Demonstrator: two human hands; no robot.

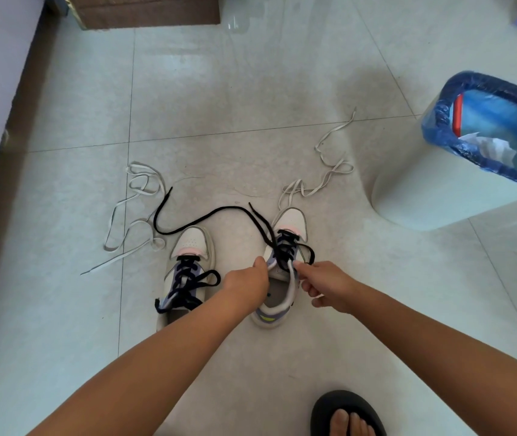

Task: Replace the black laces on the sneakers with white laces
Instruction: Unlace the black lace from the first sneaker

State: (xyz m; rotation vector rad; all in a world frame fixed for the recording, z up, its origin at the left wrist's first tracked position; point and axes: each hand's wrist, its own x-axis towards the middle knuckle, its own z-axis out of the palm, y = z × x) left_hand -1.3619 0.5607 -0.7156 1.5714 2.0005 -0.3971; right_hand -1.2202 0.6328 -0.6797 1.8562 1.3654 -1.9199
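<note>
Two white sneakers stand on the tiled floor. The left sneaker (189,247) has its black lace tied in a bow. The right sneaker (291,225) has its black lace (207,217) untied, with a long end trailing left across the floor. My left hand (246,283) grips the left edge of the right sneaker's opening. My right hand (323,286) pinches the lace at the top eyelets on the right side. One white lace (134,215) lies tangled to the left, another white lace (326,177) beyond the right sneaker.
A white bin (439,196) with a blue liner stands at the right. A cardboard box (144,11) sits at the top by the wall. My foot in a black slipper (345,413) is at the bottom right.
</note>
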